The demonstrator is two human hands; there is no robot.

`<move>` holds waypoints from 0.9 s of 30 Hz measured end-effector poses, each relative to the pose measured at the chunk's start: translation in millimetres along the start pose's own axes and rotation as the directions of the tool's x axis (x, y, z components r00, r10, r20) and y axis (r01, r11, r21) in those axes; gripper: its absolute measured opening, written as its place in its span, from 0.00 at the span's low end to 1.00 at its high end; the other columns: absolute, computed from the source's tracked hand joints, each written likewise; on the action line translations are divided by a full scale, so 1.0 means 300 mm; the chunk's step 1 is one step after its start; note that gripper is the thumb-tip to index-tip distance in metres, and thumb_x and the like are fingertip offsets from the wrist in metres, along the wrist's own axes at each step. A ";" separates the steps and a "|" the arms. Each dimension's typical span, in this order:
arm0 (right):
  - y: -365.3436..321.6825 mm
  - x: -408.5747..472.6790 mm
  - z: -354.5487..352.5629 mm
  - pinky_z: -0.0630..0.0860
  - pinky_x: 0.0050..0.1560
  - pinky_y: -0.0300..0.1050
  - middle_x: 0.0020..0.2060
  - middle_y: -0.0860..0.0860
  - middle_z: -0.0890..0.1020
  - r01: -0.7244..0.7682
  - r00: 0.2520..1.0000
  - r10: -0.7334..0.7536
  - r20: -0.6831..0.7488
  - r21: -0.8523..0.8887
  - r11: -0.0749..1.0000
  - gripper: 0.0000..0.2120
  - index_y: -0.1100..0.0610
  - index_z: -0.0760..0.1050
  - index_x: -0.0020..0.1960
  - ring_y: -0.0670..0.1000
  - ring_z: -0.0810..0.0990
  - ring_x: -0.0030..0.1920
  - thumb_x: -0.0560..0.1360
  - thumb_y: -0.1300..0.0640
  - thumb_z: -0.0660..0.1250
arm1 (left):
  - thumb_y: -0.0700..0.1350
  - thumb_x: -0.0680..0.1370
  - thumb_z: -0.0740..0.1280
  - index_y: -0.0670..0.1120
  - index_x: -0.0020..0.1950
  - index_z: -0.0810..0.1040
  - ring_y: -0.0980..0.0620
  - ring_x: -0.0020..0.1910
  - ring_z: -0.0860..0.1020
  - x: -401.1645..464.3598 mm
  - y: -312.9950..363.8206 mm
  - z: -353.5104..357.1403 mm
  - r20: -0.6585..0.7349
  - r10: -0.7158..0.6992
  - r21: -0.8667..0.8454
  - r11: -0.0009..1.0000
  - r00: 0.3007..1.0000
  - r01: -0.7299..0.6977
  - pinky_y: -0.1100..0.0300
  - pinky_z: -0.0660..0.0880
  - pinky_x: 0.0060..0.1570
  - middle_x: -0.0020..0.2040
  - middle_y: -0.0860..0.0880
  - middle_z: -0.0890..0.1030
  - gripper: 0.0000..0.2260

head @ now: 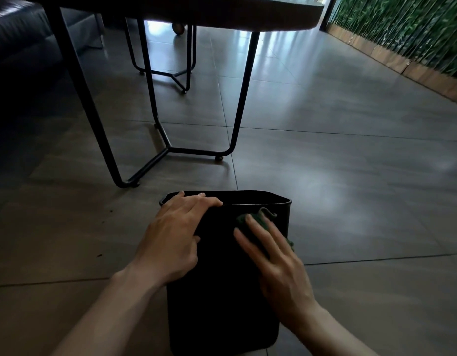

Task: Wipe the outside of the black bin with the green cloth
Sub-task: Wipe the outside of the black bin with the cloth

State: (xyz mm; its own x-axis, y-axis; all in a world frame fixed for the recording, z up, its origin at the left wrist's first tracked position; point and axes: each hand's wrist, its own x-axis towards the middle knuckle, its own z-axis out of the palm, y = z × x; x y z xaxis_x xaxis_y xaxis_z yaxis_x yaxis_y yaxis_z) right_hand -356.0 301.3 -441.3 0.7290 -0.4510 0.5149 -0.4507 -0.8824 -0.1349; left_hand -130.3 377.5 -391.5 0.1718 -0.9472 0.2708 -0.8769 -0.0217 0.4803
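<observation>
1. Black bin [222, 291] stands on the tiled floor [350, 201], just before a metal-legged desk [222, 11].
2. Left hand [171, 242] curls its grip over the bin's near rim.
3. Right hand [276, 263], fingers spread flat, presses the green cloth [258, 218] against the bin's outer wall, below the rim.

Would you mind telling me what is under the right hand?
Under the right hand the green cloth lies pressed flat against the black bin; only its edges show, and the palm covers the rest.
</observation>
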 end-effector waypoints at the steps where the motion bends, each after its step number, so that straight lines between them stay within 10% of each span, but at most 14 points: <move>1: -0.011 -0.013 0.001 0.73 0.71 0.58 0.74 0.59 0.73 0.040 0.999 -0.040 0.022 -0.009 0.999 0.18 0.57 0.77 0.71 0.62 0.68 0.76 0.82 0.58 0.62 | 0.34 0.68 0.71 0.61 0.70 0.68 0.54 0.75 0.65 0.000 -0.003 0.001 0.002 -0.003 0.001 1.000 1.000 0.003 0.61 0.48 0.77 0.71 0.57 0.73 0.36; 5: -0.039 -0.143 -0.018 0.81 0.59 0.52 0.66 0.54 0.82 0.285 0.931 -0.286 0.228 0.041 0.958 0.11 0.50 0.84 0.60 0.59 0.82 0.63 0.79 0.55 0.69 | 0.34 0.67 0.71 0.61 0.70 0.68 0.56 0.74 0.66 0.002 -0.006 0.002 0.014 -0.004 0.009 1.000 1.000 0.004 0.57 0.49 0.79 0.70 0.57 0.74 0.37; 9: 0.045 -0.121 -0.147 0.79 0.55 0.44 0.54 0.50 0.85 -0.293 0.956 0.268 0.119 0.330 0.897 0.22 0.50 0.84 0.55 0.50 0.84 0.55 0.64 0.66 0.75 | 0.34 0.67 0.71 0.63 0.69 0.67 0.60 0.74 0.66 0.004 -0.006 0.000 0.028 0.016 0.001 1.000 0.999 -0.016 0.58 0.47 0.79 0.69 0.60 0.75 0.37; 12: 0.195 -0.017 -0.255 0.81 0.46 0.53 0.43 0.56 0.86 -0.737 0.605 0.779 0.166 0.487 0.468 0.13 0.50 0.82 0.48 0.56 0.85 0.44 0.71 0.66 0.76 | 0.34 0.67 0.70 0.64 0.68 0.67 0.60 0.74 0.66 0.004 -0.006 -0.008 0.037 0.018 -0.018 1.000 0.999 -0.018 0.57 0.49 0.79 0.69 0.62 0.74 0.37; 14: 0.294 0.033 -0.318 0.83 0.36 0.52 0.45 0.60 0.87 -0.789 0.374 0.842 0.388 0.611 0.069 0.12 0.54 0.82 0.54 0.59 0.87 0.42 0.73 0.54 0.77 | 0.34 0.66 0.70 0.65 0.65 0.68 0.58 0.72 0.69 0.004 -0.014 -0.022 0.048 0.011 -0.026 1.000 0.999 -0.010 0.54 0.52 0.79 0.66 0.63 0.75 0.36; 16: 0.358 0.061 -0.360 0.83 0.34 0.47 0.48 0.59 0.88 -0.792 0.325 0.797 0.508 0.608 -0.064 0.23 0.55 0.81 0.59 0.61 0.88 0.44 0.69 0.45 0.78 | 0.34 0.65 0.70 0.65 0.62 0.68 0.55 0.70 0.71 0.002 -0.030 -0.048 0.066 -0.021 -0.039 0.999 0.998 0.024 0.49 0.57 0.78 0.63 0.64 0.76 0.34; 18: 0.377 0.077 -0.358 0.83 0.34 0.48 0.48 0.58 0.87 -0.863 0.367 0.773 0.517 0.500 0.075 0.24 0.51 0.81 0.58 0.60 0.88 0.43 0.65 0.45 0.80 | 0.33 0.65 0.70 0.64 0.58 0.69 0.53 0.66 0.73 -0.004 -0.055 -0.080 0.093 -0.061 -0.068 0.995 0.994 0.067 0.45 0.63 0.74 0.59 0.64 0.77 0.32; 22: 0.383 0.116 -0.300 0.79 0.62 0.53 0.56 0.51 0.80 -0.706 0.636 0.552 0.539 0.117 0.698 0.31 0.34 0.75 0.66 0.54 0.82 0.56 0.70 0.56 0.81 | 0.29 0.63 0.68 0.60 0.53 0.70 0.59 0.56 0.76 -0.033 -0.101 -0.135 0.109 -0.066 -0.182 0.980 0.992 0.085 0.42 0.59 0.76 0.50 0.59 0.79 0.29; 27: 0.336 0.202 -0.240 0.72 0.60 0.34 0.57 0.44 0.75 -0.387 0.756 0.202 0.623 0.176 0.905 0.31 0.25 0.69 0.67 0.45 0.77 0.57 0.76 0.54 0.76 | 0.28 0.64 0.68 0.57 0.52 0.69 0.59 0.55 0.76 -0.064 -0.145 -0.145 0.153 -0.050 -0.189 0.979 0.987 0.079 0.45 0.47 0.80 0.49 0.58 0.78 0.27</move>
State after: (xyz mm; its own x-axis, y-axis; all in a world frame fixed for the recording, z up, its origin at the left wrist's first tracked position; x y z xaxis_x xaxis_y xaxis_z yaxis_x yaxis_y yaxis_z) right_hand -394.4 194.6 -362.8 0.7809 -0.6023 -0.1653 -0.5992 -0.6476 -0.4708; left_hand -75.9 410.6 -381.3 0.1448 -0.9826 0.1159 -0.7597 -0.0354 0.6494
